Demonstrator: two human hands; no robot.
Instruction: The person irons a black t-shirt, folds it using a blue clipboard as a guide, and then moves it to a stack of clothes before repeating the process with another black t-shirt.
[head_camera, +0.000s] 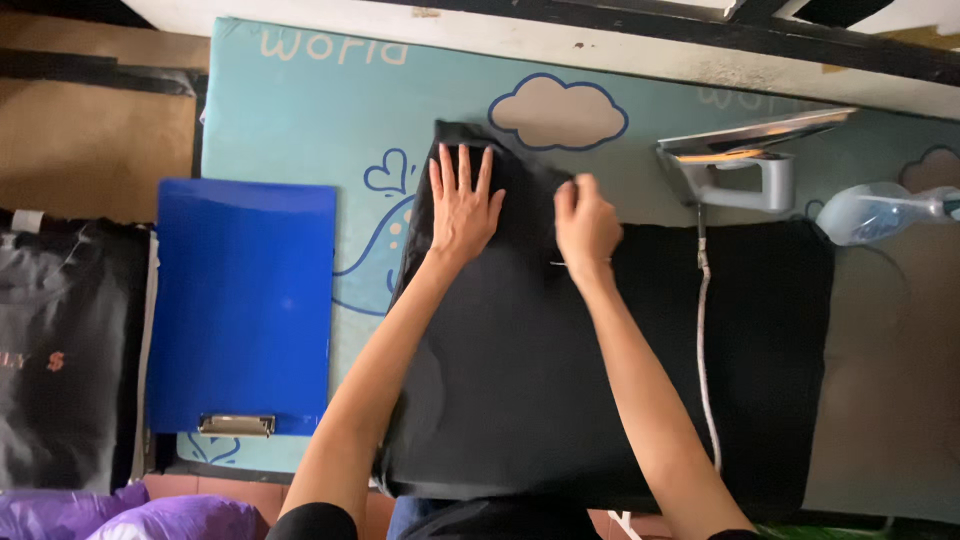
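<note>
Head view, looking straight down. Black garment (520, 370) lies spread across a black padded board (770, 340), its far end reaching onto the light-blue printed mat (290, 110). Left hand (463, 205) is pressed flat on the garment's far end, fingers spread, palm down; nothing gripped, prob. pinning the cloth so it doesn't slide. Right hand (585, 222) sits just beside it, fingers curled closed on a fold of the same cloth near the far edge, looks like pinching it to pull the layer taut against the flat hand. Exact pinch pt hidden under the knuckles.

Steam iron (735, 165) stands tipped on its heel to the right, well apart from both hands, soleplate off the fabric. Its cord (702, 340) runs down over the board. Clear spray bottle (880, 210) lies at the right edge, partly cut off. Blue clipboard (245, 300) rests on the mat to the left, clip toward the person. Dark bags (60, 360) at far left and purple plastic (150, 515) at bottom left are cropped. Garment type can't be told: black on black, seams and near edge lost against the board.
</note>
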